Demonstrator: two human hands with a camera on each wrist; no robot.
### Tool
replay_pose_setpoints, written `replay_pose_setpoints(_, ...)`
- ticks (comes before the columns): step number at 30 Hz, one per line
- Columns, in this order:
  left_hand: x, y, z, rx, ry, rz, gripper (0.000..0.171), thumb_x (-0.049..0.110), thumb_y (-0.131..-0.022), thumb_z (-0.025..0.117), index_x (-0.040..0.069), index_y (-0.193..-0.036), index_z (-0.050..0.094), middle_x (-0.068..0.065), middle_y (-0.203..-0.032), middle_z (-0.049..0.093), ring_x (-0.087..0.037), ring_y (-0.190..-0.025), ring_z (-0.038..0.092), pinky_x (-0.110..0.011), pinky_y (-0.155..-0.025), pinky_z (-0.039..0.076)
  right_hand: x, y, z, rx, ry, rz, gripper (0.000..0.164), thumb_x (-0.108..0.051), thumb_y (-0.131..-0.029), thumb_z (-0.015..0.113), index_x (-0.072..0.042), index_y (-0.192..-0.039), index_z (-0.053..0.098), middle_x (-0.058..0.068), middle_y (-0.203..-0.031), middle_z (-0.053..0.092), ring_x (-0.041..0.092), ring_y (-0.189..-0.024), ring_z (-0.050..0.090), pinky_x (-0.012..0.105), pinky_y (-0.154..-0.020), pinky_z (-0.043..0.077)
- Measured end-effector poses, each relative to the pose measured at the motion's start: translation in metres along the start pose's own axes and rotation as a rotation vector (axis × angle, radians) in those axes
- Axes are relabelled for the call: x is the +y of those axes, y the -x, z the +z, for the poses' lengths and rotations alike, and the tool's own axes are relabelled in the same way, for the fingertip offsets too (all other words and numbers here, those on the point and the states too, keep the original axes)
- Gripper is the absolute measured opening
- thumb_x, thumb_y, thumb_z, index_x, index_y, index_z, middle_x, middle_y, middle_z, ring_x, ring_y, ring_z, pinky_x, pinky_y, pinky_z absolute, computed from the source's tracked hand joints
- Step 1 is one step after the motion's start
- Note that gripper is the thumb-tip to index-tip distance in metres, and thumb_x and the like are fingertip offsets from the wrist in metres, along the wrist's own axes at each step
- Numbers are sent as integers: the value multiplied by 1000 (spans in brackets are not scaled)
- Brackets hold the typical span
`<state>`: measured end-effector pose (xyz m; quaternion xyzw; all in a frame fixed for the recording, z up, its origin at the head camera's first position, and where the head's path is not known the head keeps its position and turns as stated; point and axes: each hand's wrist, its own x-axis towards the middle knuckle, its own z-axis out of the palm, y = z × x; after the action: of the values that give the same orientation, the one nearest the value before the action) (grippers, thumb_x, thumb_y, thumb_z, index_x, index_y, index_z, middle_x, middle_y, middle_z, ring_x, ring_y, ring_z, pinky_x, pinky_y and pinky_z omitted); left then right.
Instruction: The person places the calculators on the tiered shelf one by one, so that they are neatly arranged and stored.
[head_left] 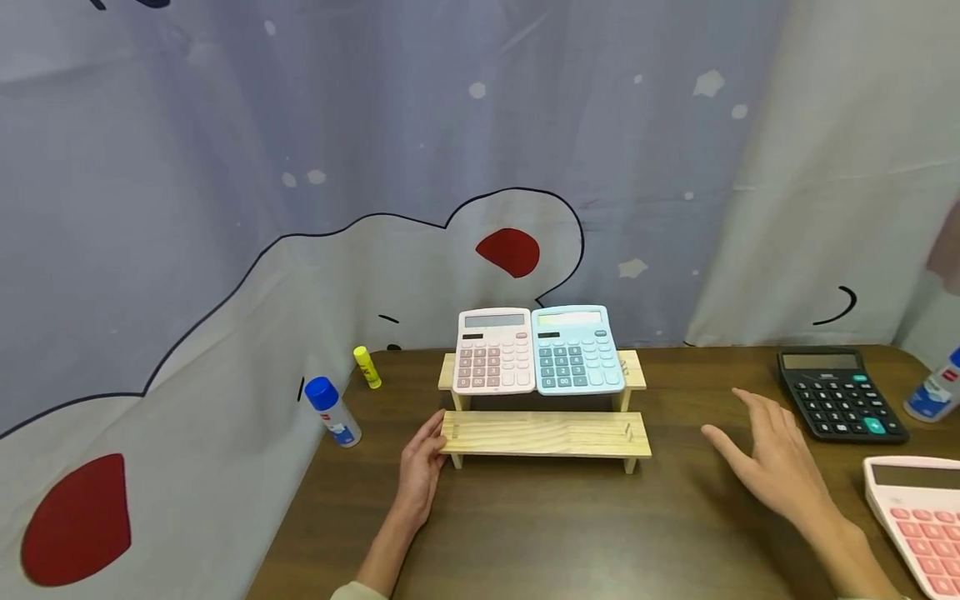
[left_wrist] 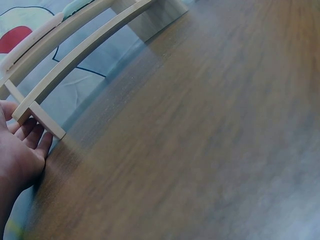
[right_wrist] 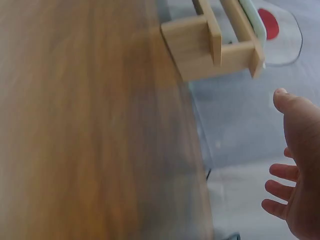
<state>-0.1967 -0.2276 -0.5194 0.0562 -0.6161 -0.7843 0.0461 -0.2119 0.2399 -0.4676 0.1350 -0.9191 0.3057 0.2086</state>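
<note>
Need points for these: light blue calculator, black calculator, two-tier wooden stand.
Light blue calculator (head_left: 578,350): head view, middle of its face, among the keys.
Black calculator (head_left: 842,397): head view, on its keypad.
Two-tier wooden stand (head_left: 543,433): head view, top of the lower shelf.

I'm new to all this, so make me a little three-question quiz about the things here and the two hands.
1. Which hand holds the stand?

2. True or false: every calculator here is on the stand.

3. What sits right beside the blue calculator?
A) a yellow tube
B) the pale pink calculator
C) a bottle

Key:
1. The left hand; the right hand holds nothing.
2. False: the black calculator is on the table.
3. B
</note>
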Motion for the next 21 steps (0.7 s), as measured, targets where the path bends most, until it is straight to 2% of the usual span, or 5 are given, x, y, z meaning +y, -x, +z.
replay_pose_setpoints(8,0,1,0,11,16,3,54,4,-100,41,-2,-153,35,-23,-157,36,-15,-130,49,-20,-96,46,36,18,-32,34,74,74,76,-33,-93,68,11,-146,35,43,-135,41,61,-120,33,71,-99,22)
replay_pose_setpoints(12,1,1,-2,11,21,4,54,4,-99,41,-2,-153,35,-22,-157,35,-13,-129,50,-19,-96,46,51,32,-44,29,105,149,84,-35,-94,67,13,-149,26,46,-136,37,64,-121,30,74,-104,17)
replay_pose_setpoints(14,0,1,-2,6,10,3,54,5,-100,41,-2,-153,34,-22,-158,35,-14,-131,48,-19,-96,45,57,40,-48,36,117,187,88,-36,-94,66,14,-151,20,46,-127,40,63,-116,32,73,-107,14)
replay_pose_setpoints(19,-1,3,-3,9,15,-1,54,5,-100,41,-1,-153,34,-22,-159,33,-16,-135,45,-18,-97,45,68,52,-55,130,165,236,92,-38,-93,66,18,-149,20,47,-115,41,61,-107,35,72,-107,18)
replay_pose_setpoints(21,-2,4,-2,6,20,-6,54,5,-100,41,-1,-154,33,-22,-159,33,-14,-134,46,-18,-97,45,73,57,-58,205,145,263,89,-37,-92,68,15,-150,23,49,-125,39,62,-115,35,71,-107,20)
